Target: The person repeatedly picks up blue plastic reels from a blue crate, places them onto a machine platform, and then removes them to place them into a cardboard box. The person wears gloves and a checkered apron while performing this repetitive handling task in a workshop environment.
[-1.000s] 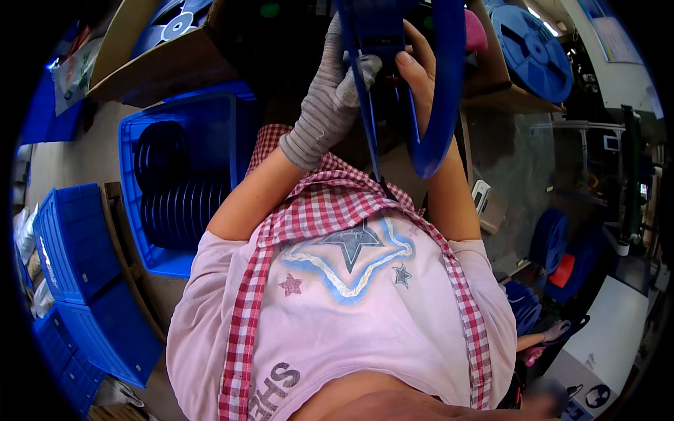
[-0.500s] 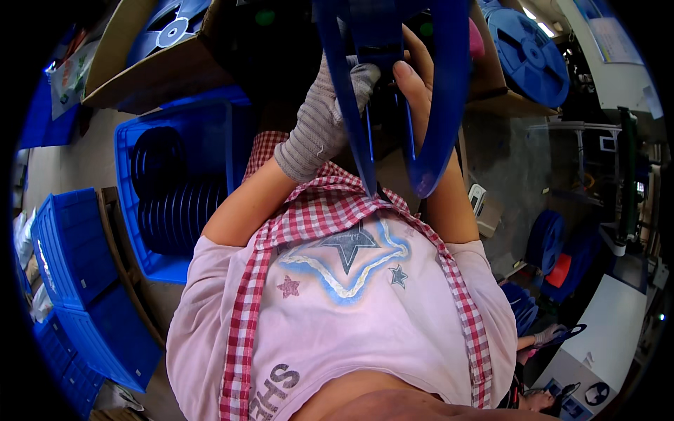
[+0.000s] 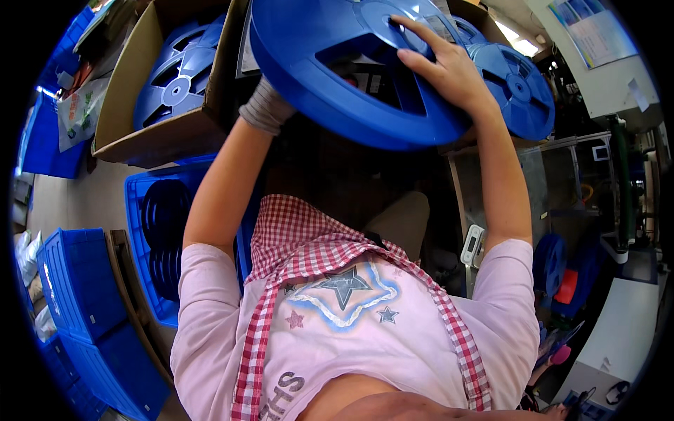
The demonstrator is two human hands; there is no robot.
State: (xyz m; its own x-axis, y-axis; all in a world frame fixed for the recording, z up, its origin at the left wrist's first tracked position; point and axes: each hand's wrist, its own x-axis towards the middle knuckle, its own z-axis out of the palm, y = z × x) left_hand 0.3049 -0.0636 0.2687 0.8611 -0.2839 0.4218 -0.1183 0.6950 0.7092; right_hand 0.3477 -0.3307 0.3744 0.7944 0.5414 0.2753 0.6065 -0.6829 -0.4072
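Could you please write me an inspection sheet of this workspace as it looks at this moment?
Surface: no worktop seen; pale floor at the left.
Job's things: large blue reel, held up and tilted.
Clutter: cardboard box with blue reels; blue crate holding dark reels; stacked blue crates.
Grips: right hand bare, fingers spread on the reel's face; left hand hidden behind the reel, grey cuff showing.
Cables: nothing seen.
Surroundings: another blue reel behind; metal rack at right.
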